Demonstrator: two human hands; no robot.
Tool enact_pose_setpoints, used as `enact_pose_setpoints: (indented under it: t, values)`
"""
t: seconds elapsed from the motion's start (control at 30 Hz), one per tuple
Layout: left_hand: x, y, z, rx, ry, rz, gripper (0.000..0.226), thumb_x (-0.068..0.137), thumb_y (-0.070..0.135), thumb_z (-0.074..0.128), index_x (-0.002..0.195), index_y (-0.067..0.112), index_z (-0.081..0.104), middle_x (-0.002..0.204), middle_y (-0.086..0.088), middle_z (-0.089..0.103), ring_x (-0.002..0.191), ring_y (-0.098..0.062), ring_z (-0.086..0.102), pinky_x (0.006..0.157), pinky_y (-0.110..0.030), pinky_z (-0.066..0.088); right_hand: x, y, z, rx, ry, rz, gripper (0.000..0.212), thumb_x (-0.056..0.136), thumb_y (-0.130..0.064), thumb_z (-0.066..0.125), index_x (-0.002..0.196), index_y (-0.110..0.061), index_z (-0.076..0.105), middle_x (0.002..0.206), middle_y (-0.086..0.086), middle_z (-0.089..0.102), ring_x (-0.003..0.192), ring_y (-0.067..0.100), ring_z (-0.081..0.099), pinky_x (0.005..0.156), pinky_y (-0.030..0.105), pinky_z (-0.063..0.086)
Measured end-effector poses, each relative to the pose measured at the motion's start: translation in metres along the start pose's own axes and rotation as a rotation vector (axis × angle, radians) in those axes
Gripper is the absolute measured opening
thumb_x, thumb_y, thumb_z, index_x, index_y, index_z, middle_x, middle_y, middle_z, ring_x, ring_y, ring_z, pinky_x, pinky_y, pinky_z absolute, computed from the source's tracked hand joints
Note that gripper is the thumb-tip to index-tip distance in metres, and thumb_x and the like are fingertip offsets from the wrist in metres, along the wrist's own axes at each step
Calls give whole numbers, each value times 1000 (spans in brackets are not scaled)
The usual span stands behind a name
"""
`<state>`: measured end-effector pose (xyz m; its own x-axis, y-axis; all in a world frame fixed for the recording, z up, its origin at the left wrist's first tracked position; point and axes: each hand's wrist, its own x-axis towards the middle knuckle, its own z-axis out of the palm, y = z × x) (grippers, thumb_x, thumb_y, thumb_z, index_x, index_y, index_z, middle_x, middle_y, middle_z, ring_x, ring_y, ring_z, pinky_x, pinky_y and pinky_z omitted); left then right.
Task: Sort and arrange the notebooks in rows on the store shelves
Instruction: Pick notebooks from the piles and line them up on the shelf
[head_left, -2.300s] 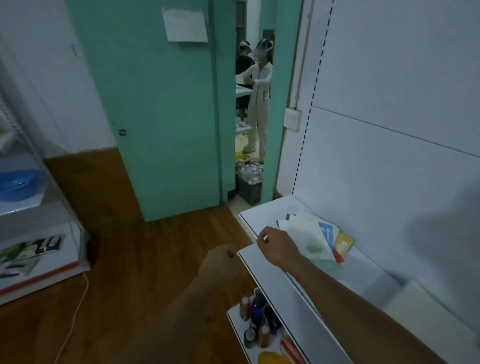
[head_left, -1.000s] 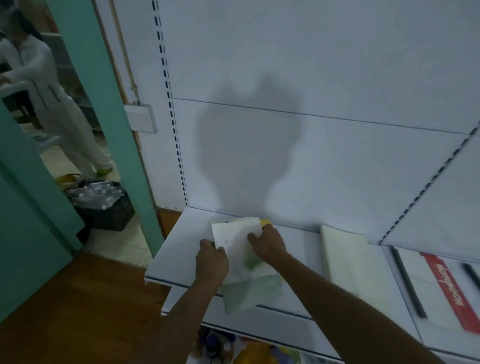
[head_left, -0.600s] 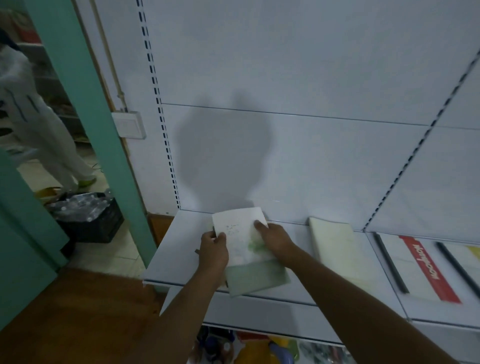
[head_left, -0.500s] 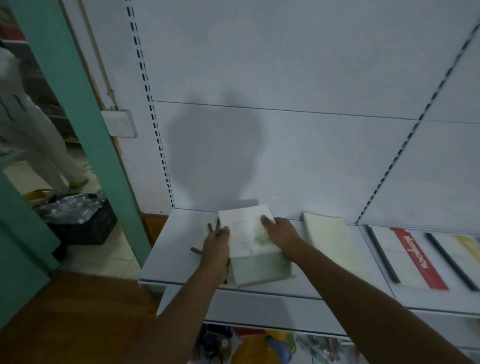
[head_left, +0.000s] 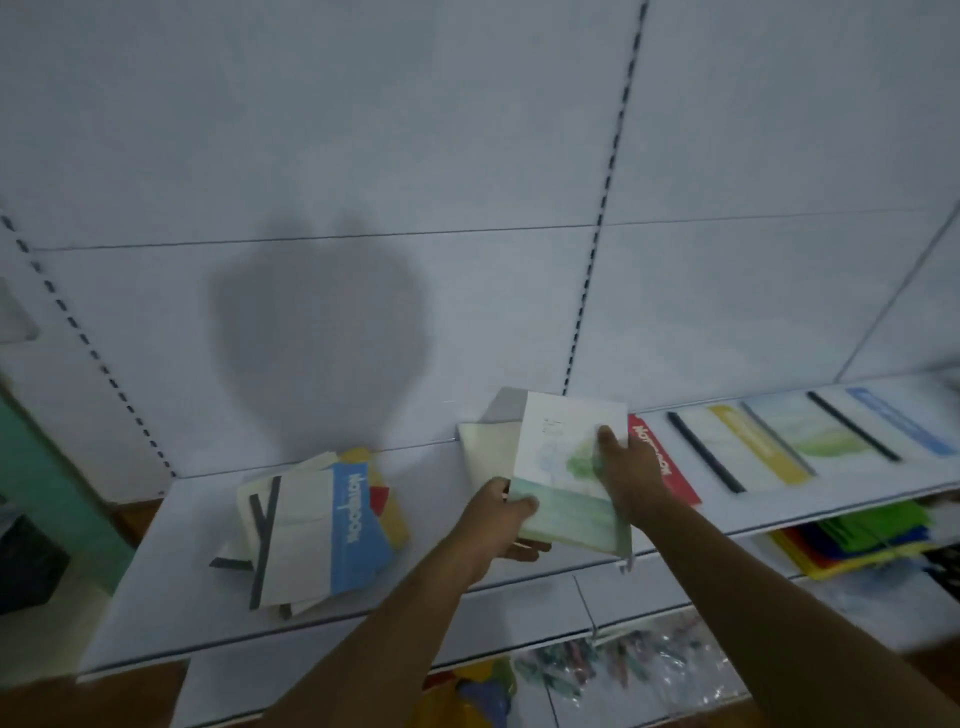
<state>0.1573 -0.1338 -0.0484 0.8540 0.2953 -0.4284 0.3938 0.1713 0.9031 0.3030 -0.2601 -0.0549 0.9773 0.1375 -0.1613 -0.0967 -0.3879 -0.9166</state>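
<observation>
A white-and-green notebook (head_left: 563, 470) is held above the white shelf (head_left: 166, 571). My left hand (head_left: 498, 525) grips its lower left corner, thumb on the cover. My right hand (head_left: 631, 475) holds its right edge, fingers over the cover. Under it lies a pale cream notebook (head_left: 485, 452). To the left sits a loose pile of notebooks (head_left: 317, 525) with a blue-banded one on top. To the right runs a row of notebooks: a red-banded one (head_left: 662, 462), a yellow-banded one (head_left: 758, 447), a green-tinted one (head_left: 815, 434) and a blue-banded one (head_left: 904, 421).
The white back panel (head_left: 415, 156) with slotted uprights rises behind the shelf. A lower shelf holds coloured folders (head_left: 857, 540) at the right and packets in clear wrap (head_left: 623, 665) below my arms. A teal door frame (head_left: 31, 467) stands at the left edge.
Both hands have lifted the white-and-green notebook off the pile and carried it right, over the cream notebook. The view has swung right, showing the pile and the row.
</observation>
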Motion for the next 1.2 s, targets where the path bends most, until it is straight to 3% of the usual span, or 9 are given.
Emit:
enact_pose_setpoints:
  t: [0.13, 0.27, 0.37, 0.5, 0.6, 0.8, 0.9, 1.07, 1.2]
  values:
    - [30, 14, 85, 44, -46, 22, 24, 94, 22, 58, 114, 9, 52, 112, -15, 60, 81, -26, 68, 53, -33, 58, 16, 18, -87, 2, 115, 34, 37, 96, -40, 45, 102, -6, 59, 92, 9, 60, 80, 23, 56, 70, 28, 42]
    - [46, 31, 177, 60, -61, 44, 21, 98, 32, 50, 108, 14, 51, 103, -9, 56, 83, -22, 61, 49, -33, 58, 26, 48, -171, 95, 253, 80, 38, 94, -39, 51, 96, -3, 63, 87, 11, 64, 77, 24, 60, 66, 26, 47]
    - [54, 31, 245, 96, -184, 73, 23, 99, 33, 47, 112, 14, 50, 105, -10, 57, 86, -23, 61, 50, -32, 57, 29, 68, -239, 79, 375, 85, 34, 96, -33, 51, 74, -7, 52, 70, 7, 53, 72, 24, 53, 55, 21, 40]
    - [61, 26, 330, 196, -327, 91, 28, 97, 30, 52, 114, 8, 49, 112, -14, 56, 90, -25, 61, 51, -32, 57, 28, 103, -323, 105, 481, 154, 46, 94, -44, 48, 116, -4, 55, 112, 13, 62, 102, 32, 58, 91, 39, 48]
    - [61, 20, 391, 243, -436, 99, 28, 96, 27, 54, 115, 8, 46, 115, -13, 54, 95, -26, 60, 52, -34, 58, 23, 130, -377, 130, 556, 203, 39, 95, -42, 47, 111, -8, 56, 105, 10, 63, 95, 28, 62, 85, 40, 52]
    - [64, 7, 491, 386, -593, 114, 20, 98, 24, 51, 109, 9, 43, 101, -8, 54, 80, -18, 60, 47, -28, 55, 12, 177, -461, 184, 704, 264, 33, 97, -37, 47, 110, -7, 54, 103, 11, 64, 93, 29, 64, 84, 47, 55]
    - [74, 4, 531, 430, -702, 164, 23, 99, 22, 49, 117, 10, 42, 97, -4, 57, 74, -17, 61, 47, -28, 55, 15, 200, -495, 200, 772, 321, 38, 95, -40, 48, 110, -6, 54, 103, 12, 64, 90, 30, 64, 83, 50, 55]
    - [97, 15, 595, 462, -791, 198, 26, 98, 23, 50, 120, 11, 43, 106, -10, 58, 80, -20, 62, 50, -31, 55, 31, 201, -545, 205, 899, 363, 34, 97, -34, 46, 113, -4, 54, 102, 11, 64, 86, 27, 64, 79, 43, 56]
    - [123, 41, 639, 495, -800, 231, 29, 94, 33, 53, 113, 13, 45, 108, -10, 58, 88, -25, 64, 61, -42, 61, 59, 189, -582, 226, 947, 384, 32, 98, -34, 46, 117, -9, 47, 106, 8, 59, 93, 27, 62, 82, 42, 54]
